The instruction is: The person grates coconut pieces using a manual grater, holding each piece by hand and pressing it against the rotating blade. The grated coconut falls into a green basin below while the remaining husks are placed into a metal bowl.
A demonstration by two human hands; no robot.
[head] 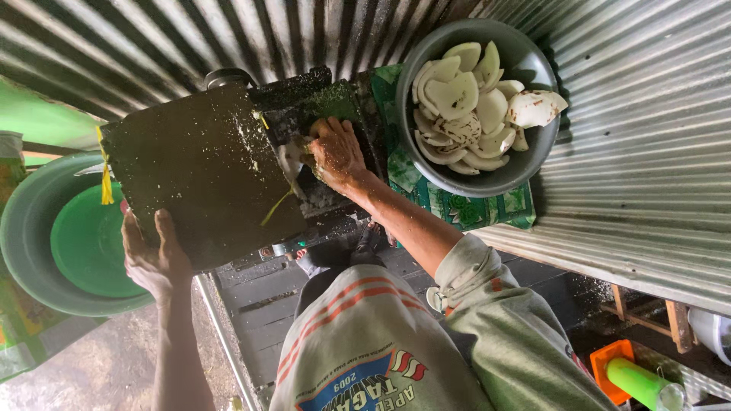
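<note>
Right now the fingers (329, 131) of the right hand (336, 154) are bent and pressed down on a white coconut piece (292, 158), holding it against the mouth of the dark grating machine (205, 171). The left hand (154, 259) is open, fingers apart, with its palm flat against the near edge of the machine, and it holds nothing. The piece sits at the opening between the machine's big dark cover and the black part behind it. Most of it is hidden by the hand, so I cannot tell its long side or which way it points. I think the fingers could slip into the opening, because they are so close and look wet. The piece could also pop out sideways. Just beside the right hand stands a grey bowl (525, 164) full of white coconut pieces (466, 103), on a green cloth (457, 207).
</note>
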